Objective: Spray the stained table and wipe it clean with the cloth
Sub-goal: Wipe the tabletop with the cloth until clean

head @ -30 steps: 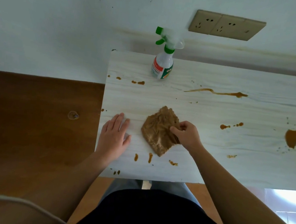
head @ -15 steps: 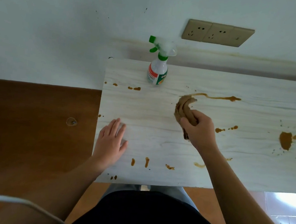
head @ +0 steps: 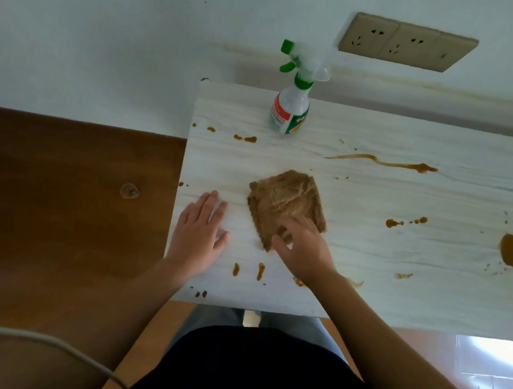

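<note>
A pale wood-grain table [head: 397,291] carries brown stains: a long streak [head: 382,161] at the back, a big blotch [head: 510,249] at the right, and small drips near the front edge. A brown cloth [head: 286,200] lies spread flat on the left middle of the table. My right hand [head: 301,249] rests on the cloth's near corner, fingers bent and pressing on it. My left hand [head: 198,235] lies flat on the table just left of the cloth, fingers apart and holding nothing. A white spray bottle [head: 291,103] with a green trigger stands at the back edge.
A dark brown wooden surface [head: 57,205] adjoins the table on the left. A beige socket panel [head: 407,44] is on the wall behind. A pale cable [head: 43,341] crosses the lower left. My dark-clothed lap is below the table's front edge.
My right hand had carried the bunched cloth to the right, near the long streak; now the cloth lies spread flat back on the left middle with the hand on its near corner. My left hand stayed put.
</note>
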Tool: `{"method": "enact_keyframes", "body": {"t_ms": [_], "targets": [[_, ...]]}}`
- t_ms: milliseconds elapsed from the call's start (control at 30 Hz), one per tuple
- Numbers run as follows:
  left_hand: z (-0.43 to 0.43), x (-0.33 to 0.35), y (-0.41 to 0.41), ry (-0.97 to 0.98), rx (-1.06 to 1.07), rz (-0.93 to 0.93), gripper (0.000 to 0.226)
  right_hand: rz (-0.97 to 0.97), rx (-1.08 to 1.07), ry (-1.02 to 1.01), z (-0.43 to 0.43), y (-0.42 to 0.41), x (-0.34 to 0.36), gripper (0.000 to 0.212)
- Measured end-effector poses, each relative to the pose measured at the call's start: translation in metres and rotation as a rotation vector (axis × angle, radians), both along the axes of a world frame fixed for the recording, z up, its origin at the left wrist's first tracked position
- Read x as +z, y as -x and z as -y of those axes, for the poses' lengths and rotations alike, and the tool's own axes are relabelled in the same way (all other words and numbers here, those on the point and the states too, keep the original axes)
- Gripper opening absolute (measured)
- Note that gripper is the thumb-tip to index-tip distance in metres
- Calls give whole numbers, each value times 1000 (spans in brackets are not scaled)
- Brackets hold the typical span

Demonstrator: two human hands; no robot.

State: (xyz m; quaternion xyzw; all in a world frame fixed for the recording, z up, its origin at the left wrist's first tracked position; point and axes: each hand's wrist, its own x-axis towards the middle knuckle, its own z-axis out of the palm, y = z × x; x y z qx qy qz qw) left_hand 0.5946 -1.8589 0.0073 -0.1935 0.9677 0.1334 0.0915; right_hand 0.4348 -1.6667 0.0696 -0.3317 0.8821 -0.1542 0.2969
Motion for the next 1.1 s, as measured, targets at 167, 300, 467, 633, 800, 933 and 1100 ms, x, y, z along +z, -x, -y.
{"method": "enact_keyframes", "body": {"t_ms": [167, 300, 467, 633, 800, 933, 1100], "targets": [[2, -5, -2, -2, 5, -36, 65, -108, 10, -7, 9, 30, -11, 53], [5, -13, -5, 19, -5, -102, 59, -162, 147, -130, 22, 36, -40, 67], [15, -22, -11, -32, -22, -237, 54, -300, 275, -24, 51, 32, -68, 69], [19, -27, -12, -43, -21, -268, 53, -334, 400, 63, 104, 54, -80, 67], [14, -31, -13, -29, 8, -275, 55, -357, 328, 112, 173, 75, -86, 66], [16, -26, -11, -33, -4, -259, 55, -353, 282, 99, 179, 70, -82, 66], [23, -21, -10, -27, -32, -218, 55, -335, 227, 88, 123, 47, -75, 66]]}}
